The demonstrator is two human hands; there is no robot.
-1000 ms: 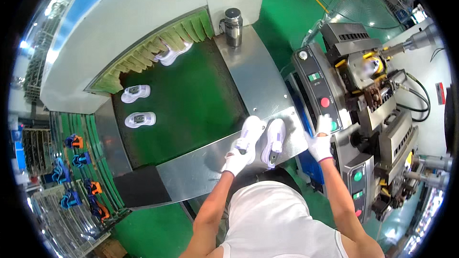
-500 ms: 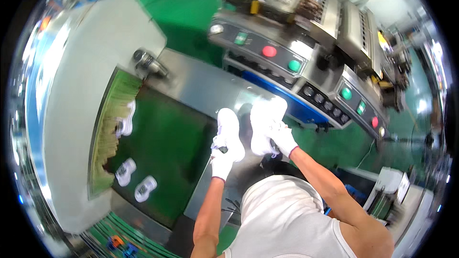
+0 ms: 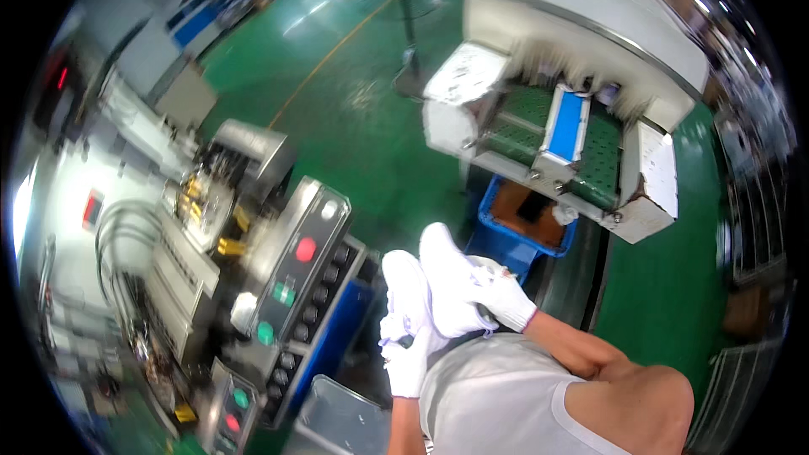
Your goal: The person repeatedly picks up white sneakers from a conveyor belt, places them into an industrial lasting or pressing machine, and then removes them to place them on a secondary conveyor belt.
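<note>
Both my hands wear white gloves, and each grips a white shoe in front of my body. My left hand [image 3: 407,364] is closed on the left white shoe [image 3: 406,288], with its toe pointing away from me. Fingers of my right hand [image 3: 503,299] are wrapped round the rear part of the other white shoe [image 3: 444,274]. The two shoes are side by side and appear to touch. Parts of both shoes' openings are hidden by the gloves.
At the left stands a metal machine with a control panel [image 3: 295,261] of red and green buttons. A white conveyor machine [image 3: 581,13] with a bristle curtain is ahead right. Below its end sits a blue bin [image 3: 489,219]. A grey metal surface [image 3: 341,421] lies near lower left.
My view has swung to the right; the button machine is now at the left and the conveyor machine ahead. The two shoes have come together, still held in my hands.
</note>
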